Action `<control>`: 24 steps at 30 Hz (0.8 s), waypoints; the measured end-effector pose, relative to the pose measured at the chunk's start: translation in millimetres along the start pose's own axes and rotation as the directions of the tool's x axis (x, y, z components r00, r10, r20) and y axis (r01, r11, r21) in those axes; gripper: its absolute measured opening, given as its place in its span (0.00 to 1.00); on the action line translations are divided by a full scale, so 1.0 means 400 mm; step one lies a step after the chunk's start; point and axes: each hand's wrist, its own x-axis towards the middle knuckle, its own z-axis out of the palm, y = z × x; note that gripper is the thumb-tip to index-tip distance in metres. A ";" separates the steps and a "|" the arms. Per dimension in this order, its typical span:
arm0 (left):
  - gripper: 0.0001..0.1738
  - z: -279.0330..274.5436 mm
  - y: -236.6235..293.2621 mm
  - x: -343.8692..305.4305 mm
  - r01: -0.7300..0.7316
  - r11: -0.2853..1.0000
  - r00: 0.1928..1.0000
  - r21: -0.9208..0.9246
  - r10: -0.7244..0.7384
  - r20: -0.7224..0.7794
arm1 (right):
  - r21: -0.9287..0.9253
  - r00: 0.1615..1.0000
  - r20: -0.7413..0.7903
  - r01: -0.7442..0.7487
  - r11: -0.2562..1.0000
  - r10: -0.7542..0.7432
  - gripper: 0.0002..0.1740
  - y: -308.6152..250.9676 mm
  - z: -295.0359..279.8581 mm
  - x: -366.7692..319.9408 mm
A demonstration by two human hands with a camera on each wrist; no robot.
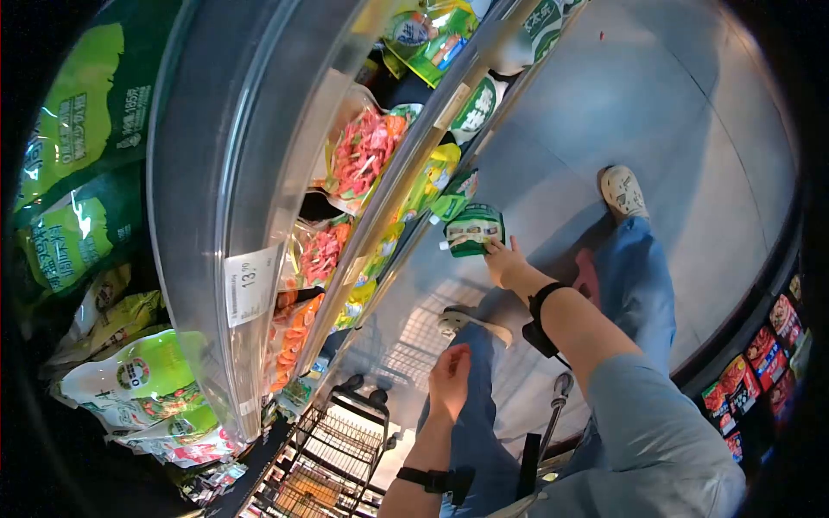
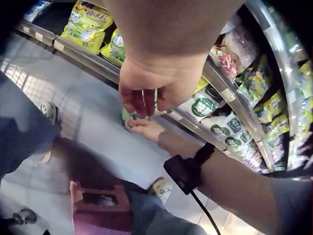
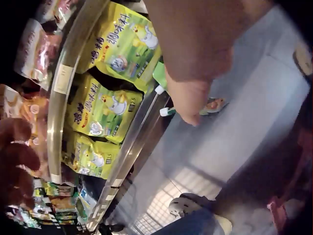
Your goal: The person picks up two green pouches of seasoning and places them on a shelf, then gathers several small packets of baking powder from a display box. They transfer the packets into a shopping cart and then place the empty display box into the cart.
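Right hand (image 1: 506,262) pinches a green packet (image 1: 473,229) by its edge, face up, probably for reading, just off the shelf (image 1: 384,216). Left hand (image 1: 449,380) hangs slack and empty above the cart (image 1: 337,449).

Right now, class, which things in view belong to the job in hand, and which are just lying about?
Job in hand:
- right-hand grip
- green and white packet, held by that grip at the shelf edge

Lying about:
- left-hand grip, idle, holding nothing
- yellow packets on the shelf
- red packets
- price tag
- wire trolley
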 end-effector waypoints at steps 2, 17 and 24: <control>0.16 -0.002 -0.008 0.005 0.008 1.000 1.000 0.019 -0.009 0.014 | -0.013 0.987 0.159 0.026 1.000 -0.023 0.24 0.000 -0.024 -0.010; 0.29 -0.030 0.335 -0.197 -0.505 0.752 0.699 -0.424 0.644 0.310 | 0.903 0.666 -0.076 0.362 0.232 -0.742 0.13 -0.105 -0.928 -0.732; 0.19 -0.045 0.586 -0.413 -0.316 0.671 0.921 -0.671 0.386 -0.047 | 0.924 0.892 -0.185 0.015 -0.381 -0.413 0.42 -0.107 -1.112 -0.766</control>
